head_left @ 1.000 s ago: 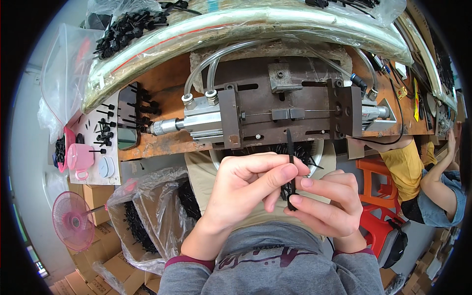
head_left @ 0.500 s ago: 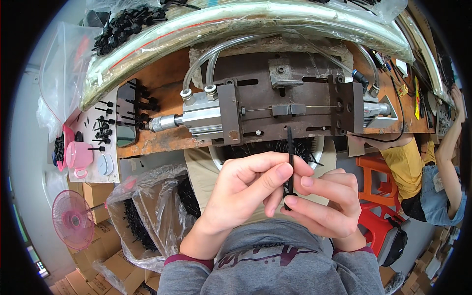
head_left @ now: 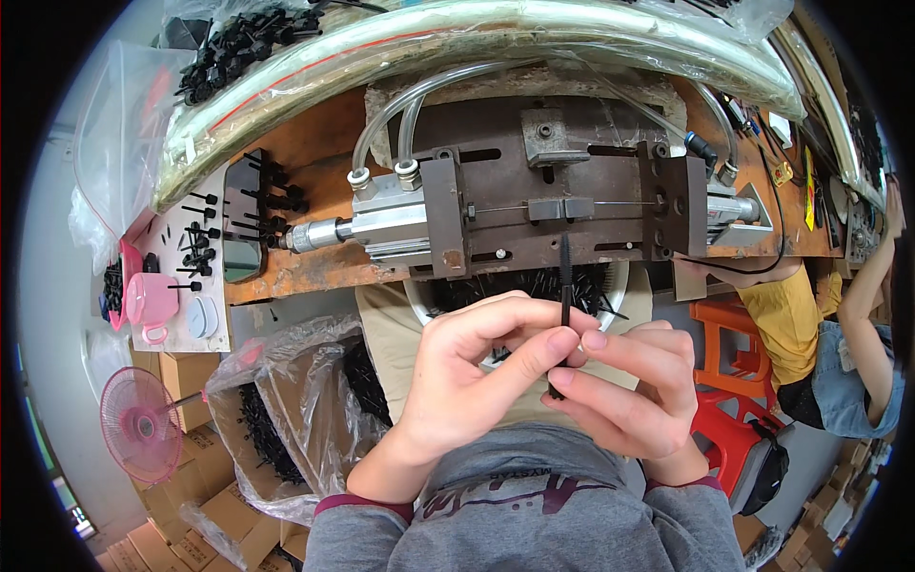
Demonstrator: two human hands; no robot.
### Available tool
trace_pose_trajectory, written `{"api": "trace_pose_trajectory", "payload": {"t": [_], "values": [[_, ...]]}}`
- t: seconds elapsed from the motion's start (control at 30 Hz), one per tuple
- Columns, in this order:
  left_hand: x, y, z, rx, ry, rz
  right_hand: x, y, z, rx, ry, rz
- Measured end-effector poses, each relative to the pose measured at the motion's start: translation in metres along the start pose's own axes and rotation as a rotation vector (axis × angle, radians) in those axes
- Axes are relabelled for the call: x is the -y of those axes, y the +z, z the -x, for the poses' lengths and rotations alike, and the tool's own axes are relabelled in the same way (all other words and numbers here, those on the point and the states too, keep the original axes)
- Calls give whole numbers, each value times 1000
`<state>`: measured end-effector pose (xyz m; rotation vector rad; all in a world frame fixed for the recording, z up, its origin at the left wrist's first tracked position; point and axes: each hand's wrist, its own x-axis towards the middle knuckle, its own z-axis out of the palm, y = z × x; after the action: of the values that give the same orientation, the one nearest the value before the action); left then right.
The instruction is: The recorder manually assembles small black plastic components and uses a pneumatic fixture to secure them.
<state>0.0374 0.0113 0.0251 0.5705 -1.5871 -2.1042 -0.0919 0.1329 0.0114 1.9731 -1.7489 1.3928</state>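
A slim black mascara wand (head_left: 565, 272) stands upright between my hands, its bristled tip pointing away toward the metal fixture. My left hand (head_left: 462, 377) pinches the shaft between thumb and fingers. Around the wand's lower end, the thumb and fingers of my right hand (head_left: 640, 386) are closed, hiding part of it. Just beyond the tip is the dark brown metal fixture (head_left: 500, 243), with small grey blocks (head_left: 560, 209) at its centre on a thin rod. Below the fixture, a white-rimmed container (head_left: 618, 296) of black bristled pieces sits at my lap.
Pneumatic cylinders (head_left: 396, 229) with clear hoses flank the fixture. Black capped pieces (head_left: 198, 250) stand at left near a pink cup (head_left: 152, 298). A plastic-lined carton (head_left: 295, 419) and pink fan (head_left: 141, 426) are lower left. Another person's arm (head_left: 865, 315) is at right, near red stools (head_left: 721, 424).
The wand has shifted slightly away from me, toward the fixture. My left thumb has moved lower along the shaft, nearer my right fingertips.
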Motion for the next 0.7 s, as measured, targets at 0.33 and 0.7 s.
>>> {"api": "trace_pose_trajectory", "payload": {"t": [0.33,0.7], "values": [[-4,-12,6,194,-88,104,-21,4,-29,-79,837,-948],[0,-13,13,98,-21,24,-16,11,-37,-62,833,-1011]]}}
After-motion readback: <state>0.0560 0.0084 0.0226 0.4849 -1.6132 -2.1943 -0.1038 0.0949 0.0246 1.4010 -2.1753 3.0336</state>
